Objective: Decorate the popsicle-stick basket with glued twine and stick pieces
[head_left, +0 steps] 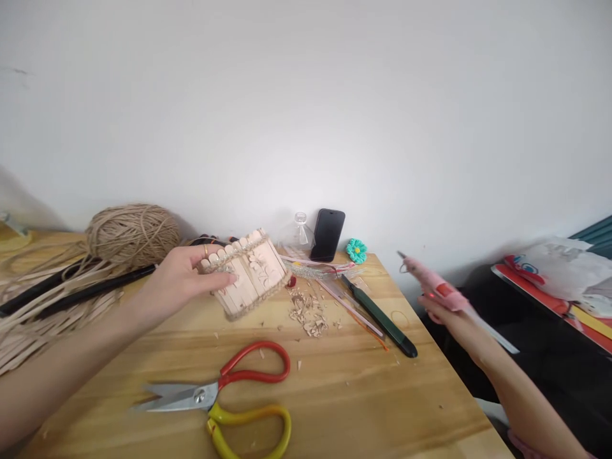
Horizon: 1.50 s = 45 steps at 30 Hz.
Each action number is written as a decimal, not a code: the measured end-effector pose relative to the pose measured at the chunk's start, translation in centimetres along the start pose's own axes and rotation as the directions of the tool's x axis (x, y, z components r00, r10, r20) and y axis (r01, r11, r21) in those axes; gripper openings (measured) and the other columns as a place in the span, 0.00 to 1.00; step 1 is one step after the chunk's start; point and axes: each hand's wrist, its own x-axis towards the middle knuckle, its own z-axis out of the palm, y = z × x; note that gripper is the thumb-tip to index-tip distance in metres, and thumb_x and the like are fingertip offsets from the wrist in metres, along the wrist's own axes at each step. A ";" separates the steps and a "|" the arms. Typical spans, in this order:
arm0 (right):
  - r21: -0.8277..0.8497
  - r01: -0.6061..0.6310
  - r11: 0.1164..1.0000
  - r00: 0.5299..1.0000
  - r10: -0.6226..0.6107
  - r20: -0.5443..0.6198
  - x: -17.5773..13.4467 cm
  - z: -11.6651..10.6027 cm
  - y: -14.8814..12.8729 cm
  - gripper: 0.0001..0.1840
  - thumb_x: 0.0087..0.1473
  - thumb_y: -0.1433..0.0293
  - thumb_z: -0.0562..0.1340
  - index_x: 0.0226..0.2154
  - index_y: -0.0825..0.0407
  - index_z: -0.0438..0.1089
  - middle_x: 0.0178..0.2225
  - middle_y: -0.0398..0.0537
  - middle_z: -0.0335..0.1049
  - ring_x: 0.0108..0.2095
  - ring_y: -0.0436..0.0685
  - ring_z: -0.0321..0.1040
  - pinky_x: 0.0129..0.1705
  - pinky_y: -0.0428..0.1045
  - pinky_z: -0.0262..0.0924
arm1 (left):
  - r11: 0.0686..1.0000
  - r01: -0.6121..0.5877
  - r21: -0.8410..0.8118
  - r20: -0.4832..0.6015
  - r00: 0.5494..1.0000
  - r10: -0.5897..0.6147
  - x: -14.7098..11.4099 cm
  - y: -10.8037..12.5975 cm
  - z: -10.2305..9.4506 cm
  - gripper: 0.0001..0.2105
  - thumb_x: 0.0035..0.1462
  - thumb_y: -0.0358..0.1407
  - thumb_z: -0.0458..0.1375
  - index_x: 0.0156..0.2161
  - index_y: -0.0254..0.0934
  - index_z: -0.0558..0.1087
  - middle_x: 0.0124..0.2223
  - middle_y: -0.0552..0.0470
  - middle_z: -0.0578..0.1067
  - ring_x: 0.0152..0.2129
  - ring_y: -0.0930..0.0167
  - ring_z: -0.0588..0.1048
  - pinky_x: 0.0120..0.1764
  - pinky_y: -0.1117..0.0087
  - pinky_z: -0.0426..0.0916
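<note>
My left hand pinches the upper left part of a small craft-stick panel, thumb in front, and holds it tilted above the table. The panel has rounded stick ends along its top, twine along its edges and small wood-chip flowers on its face. Off the table's right edge, my right hand is wrapped round a pink hot glue gun. Its nozzle points up and left, a small red light glows on it, and a clear glue stick sticks out behind.
Scissors with red and yellow handles lie splayed in front. Wood chips, a green-handled tool, a teal flower and a leaning phone are to the right. A twine ball sits left. Bags lie beyond the right edge.
</note>
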 end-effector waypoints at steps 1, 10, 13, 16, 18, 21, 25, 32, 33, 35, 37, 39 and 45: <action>0.073 -0.101 0.992 0.992 0.095 0.088 0.3 0.3 1.2 0.29 0.46 0.61 0.63 0.52 0.47 0.66 0.38 0.49 0.73 0.17 0.46 0.50 0.16 0.45 0.47 | 1.000 -0.007 -0.008 -0.023 1.000 0.007 0.2 -0.1 -0.1 0.09 0.44 0.36 0.62 0.32 0.34 0.75 0.30 0.55 0.78 0.30 0.68 0.72 0.36 0.71 0.64; 0.092 -0.331 0.939 0.943 0.333 -0.006 3.7 1.9 7.5 0.15 0.59 0.64 0.58 0.47 0.55 0.66 0.45 0.50 0.68 0.39 0.56 0.70 0.39 0.54 0.67 | 0.985 -0.067 -0.162 -0.178 0.983 0.037 1.2 -0.9 -0.3 0.08 0.45 0.32 0.62 0.34 0.34 0.75 0.30 0.55 0.78 0.31 0.70 0.71 0.35 0.73 0.64; 0.068 -0.367 0.928 0.929 0.369 -0.018 3.6 2.4 8.6 0.17 0.59 0.66 0.59 0.49 0.54 0.64 0.49 0.51 0.66 0.44 0.58 0.68 0.43 0.58 0.66 | 0.984 -0.052 -0.171 -0.192 0.981 0.018 1.5 -1.3 -0.4 0.09 0.44 0.33 0.63 0.34 0.36 0.76 0.30 0.56 0.78 0.32 0.69 0.72 0.36 0.73 0.65; 0.036 -0.375 0.926 0.926 0.376 -0.039 3.0 3.1 9.8 0.17 0.59 0.65 0.59 0.49 0.54 0.65 0.49 0.51 0.66 0.44 0.59 0.68 0.43 0.57 0.66 | 0.982 -0.041 -0.184 -0.168 0.986 0.010 1.7 -1.6 -0.3 0.08 0.44 0.33 0.63 0.33 0.36 0.76 0.31 0.56 0.79 0.32 0.67 0.73 0.37 0.71 0.65; 0.018 -0.372 0.928 0.927 0.372 -0.053 2.8 3.3 10.4 0.17 0.59 0.65 0.59 0.49 0.54 0.65 0.49 0.51 0.66 0.44 0.59 0.68 0.43 0.58 0.66 | 0.981 -0.042 -0.191 -0.166 0.986 0.010 1.8 -1.6 -0.3 0.08 0.44 0.33 0.63 0.34 0.36 0.76 0.31 0.56 0.79 0.32 0.67 0.73 0.37 0.72 0.65; -0.003 -0.362 0.932 0.931 0.361 -0.063 2.8 3.1 10.7 0.17 0.59 0.65 0.59 0.49 0.54 0.65 0.49 0.50 0.66 0.44 0.59 0.68 0.43 0.58 0.66 | 0.979 -0.032 -0.203 -0.152 0.988 0.000 1.8 -1.7 -0.2 0.08 0.45 0.32 0.63 0.35 0.36 0.76 0.31 0.57 0.79 0.33 0.68 0.73 0.38 0.72 0.65; -0.017 -0.346 0.938 0.936 0.344 -0.081 2.6 2.5 10.6 0.17 0.59 0.65 0.59 0.49 0.54 0.65 0.49 0.50 0.66 0.44 0.59 0.68 0.43 0.58 0.66 | 0.982 -0.041 -0.183 -0.138 0.990 0.015 1.7 -1.9 -0.2 0.08 0.45 0.32 0.63 0.34 0.36 0.76 0.31 0.56 0.79 0.32 0.68 0.73 0.37 0.72 0.65; -0.071 -0.297 0.952 0.953 0.290 -0.092 0.8 1.7 10.0 0.14 0.59 0.62 0.58 0.43 0.56 0.68 0.39 0.47 0.70 0.35 0.54 0.70 0.35 0.52 0.68 | 0.982 -0.012 -0.190 -0.139 0.990 -0.015 1.3 -1.3 0.0 0.11 0.44 0.32 0.63 0.36 0.34 0.76 0.31 0.55 0.80 0.33 0.67 0.74 0.38 0.71 0.66; -0.096 -0.274 0.957 0.960 0.267 -0.082 0.6 1.6 9.9 0.14 0.59 0.62 0.58 0.40 0.56 0.69 0.36 0.46 0.71 0.33 0.54 0.70 0.34 0.51 0.67 | 0.982 -0.008 -0.188 -0.136 0.991 -0.018 1.3 -1.3 0.1 0.11 0.44 0.31 0.63 0.36 0.34 0.76 0.31 0.55 0.80 0.33 0.67 0.74 0.38 0.71 0.66; -0.154 -0.219 0.964 0.975 0.210 -0.068 0.2 1.7 9.5 0.14 0.55 0.61 0.60 0.35 0.57 0.70 0.32 0.46 0.72 0.33 0.57 0.70 0.36 0.52 0.65 | 0.984 -0.008 -0.180 -0.135 0.991 -0.017 1.4 -1.4 0.1 0.10 0.44 0.31 0.63 0.36 0.35 0.76 0.31 0.55 0.79 0.32 0.68 0.73 0.38 0.72 0.65; -0.219 -0.168 0.961 0.985 0.157 -0.067 0.1 1.9 9.1 0.14 0.51 0.61 0.61 0.33 0.55 0.71 0.32 0.49 0.73 0.36 0.62 0.69 0.39 0.53 0.63 | 0.986 -0.008 -0.164 -0.136 0.991 -0.014 1.6 -1.7 0.2 0.09 0.44 0.32 0.63 0.35 0.35 0.76 0.30 0.56 0.79 0.31 0.68 0.73 0.36 0.72 0.65; -0.281 -0.138 0.950 0.990 0.121 -0.077 0.0 2.2 8.7 0.16 0.48 0.59 0.61 0.33 0.54 0.71 0.32 0.50 0.73 0.38 0.65 0.69 0.40 0.54 0.61 | 0.989 -0.015 -0.148 -0.137 0.991 -0.006 1.7 -2.0 0.1 0.08 0.44 0.33 0.63 0.34 0.36 0.76 0.30 0.56 0.79 0.31 0.68 0.73 0.36 0.72 0.65; -0.390 -0.145 0.909 0.988 0.109 -0.112 -0.6 2.2 7.9 0.23 0.46 0.55 0.58 0.40 0.54 0.67 0.35 0.52 0.72 0.37 0.65 0.69 0.40 0.55 0.61 | 0.986 -0.005 -0.164 -0.125 0.992 -0.016 1.4 -1.8 0.2 0.10 0.43 0.32 0.63 0.35 0.36 0.76 0.31 0.57 0.79 0.32 0.69 0.73 0.37 0.73 0.65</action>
